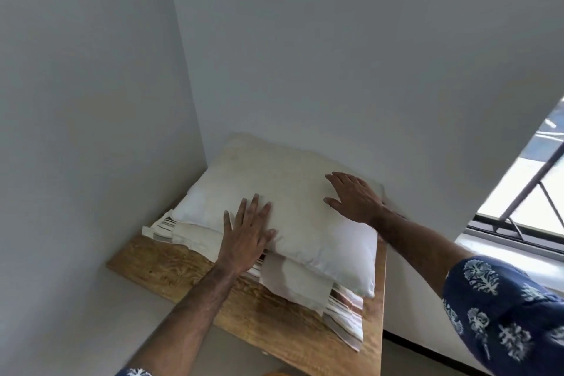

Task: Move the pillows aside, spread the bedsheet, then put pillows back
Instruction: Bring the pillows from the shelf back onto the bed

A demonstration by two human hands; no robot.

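soft white pillow (274,207) looks light and squashy; left hand (247,238) and right hand (355,198) press it with flat, spread fingers, gripping nothing; best grabbed at side edges, probably.

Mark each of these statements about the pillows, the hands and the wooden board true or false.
1. Both hands, left hand and right hand, lie flat on the white pillow. True.
2. The white pillow lies directly on the floor. False: it tops a stack on the wooden board.
3. Striped fabric shows beneath the stack. True.
4. The right hand grips a pillow corner. False: its fingers are spread open.
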